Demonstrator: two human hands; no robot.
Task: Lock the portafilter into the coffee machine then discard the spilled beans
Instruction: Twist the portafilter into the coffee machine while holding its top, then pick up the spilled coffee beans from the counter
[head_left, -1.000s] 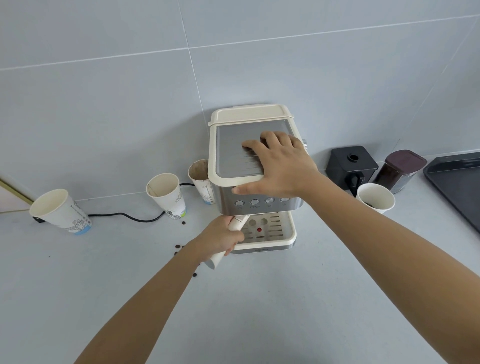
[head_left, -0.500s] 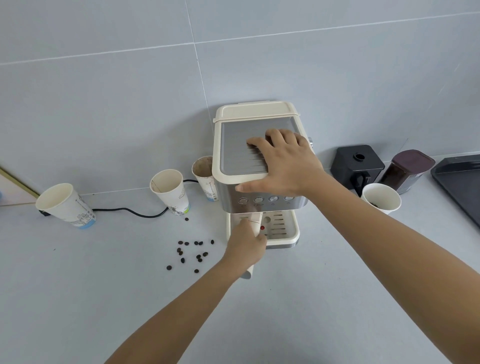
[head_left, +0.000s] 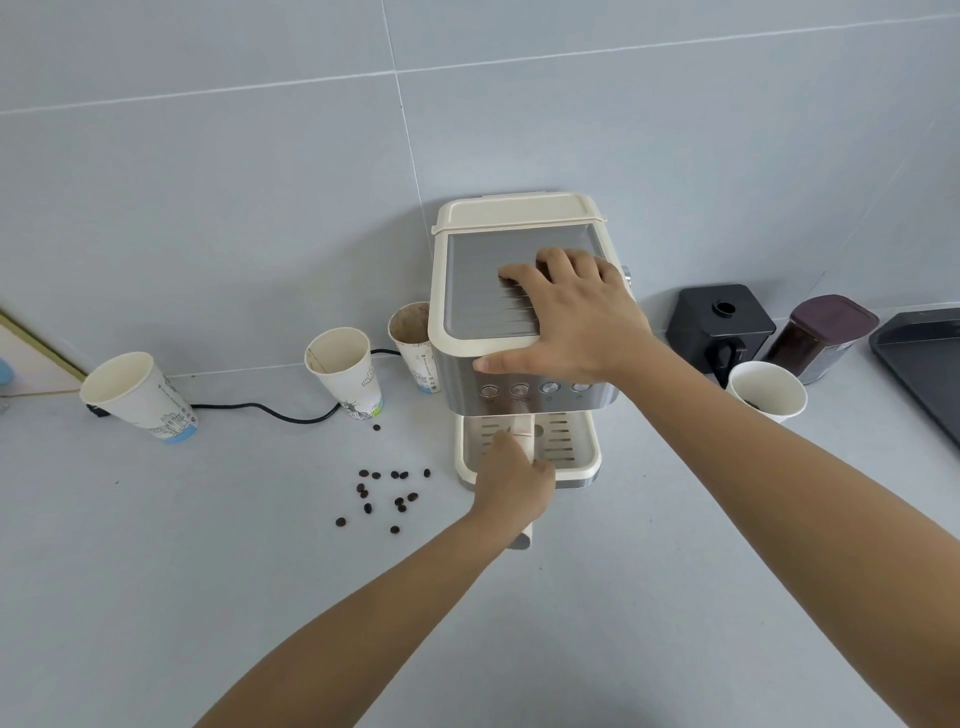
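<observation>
Your handle (head_left: 521, 434) swings from left to straight out front!
Left hand (head_left: 514, 486) grips it; right hand (head_left: 574, 312) lies flat, fingers spread, on the machine (head_left: 467, 291); beans (head_left: 387, 491) lie left.

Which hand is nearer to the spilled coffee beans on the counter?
Left. The left hand grips the portafilter handle just right of the beans; the right hand rests atop the coffee machine, farther away.

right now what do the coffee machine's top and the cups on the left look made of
Coffee machine: cream shell looks like matte plastic; the grey top plate and front band look like brushed metal, going by their dull sheen and pressed slots. Cups: printed paper, apparently, with thin rolled rims and a side seam.
</observation>
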